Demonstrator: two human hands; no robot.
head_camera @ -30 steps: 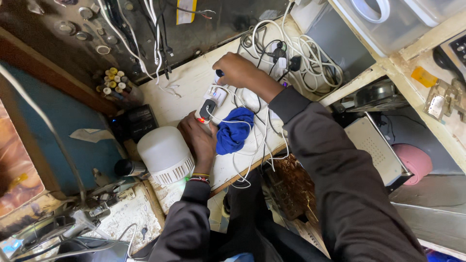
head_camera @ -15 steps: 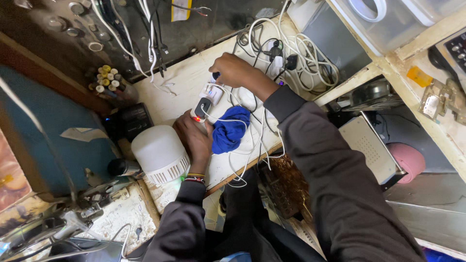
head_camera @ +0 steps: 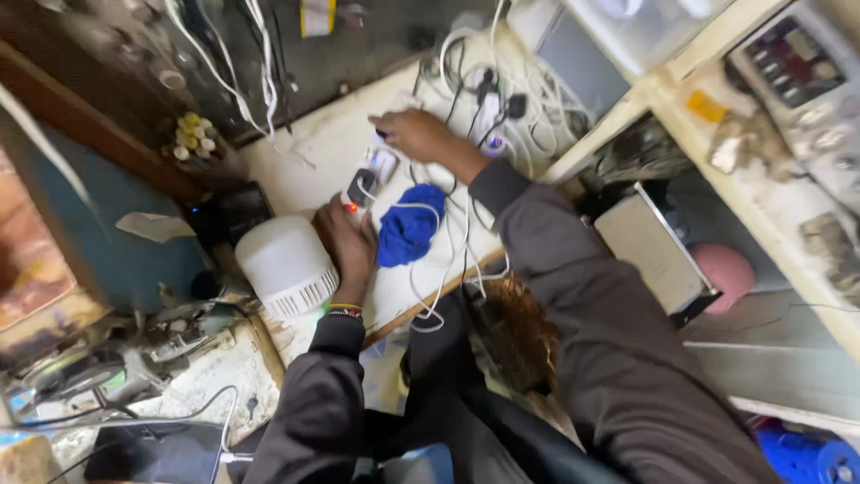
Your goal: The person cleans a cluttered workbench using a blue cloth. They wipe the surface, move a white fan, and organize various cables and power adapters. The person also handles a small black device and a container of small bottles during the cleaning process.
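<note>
Since half a second ago I see my view has slid, so both hands sit higher and more central; they have barely shifted on the bench. My left hand (head_camera: pixel 348 240) presses down on the near end of the white power strip (head_camera: pixel 369 179), fingers curled over it. My right hand (head_camera: pixel 414 134) is closed on something small at the strip's far end; blur hides it, probably a plug. A blue cloth (head_camera: pixel 409 224) lies just right of my left hand, a white lamp housing (head_camera: pixel 285 266) just left of it.
</note>
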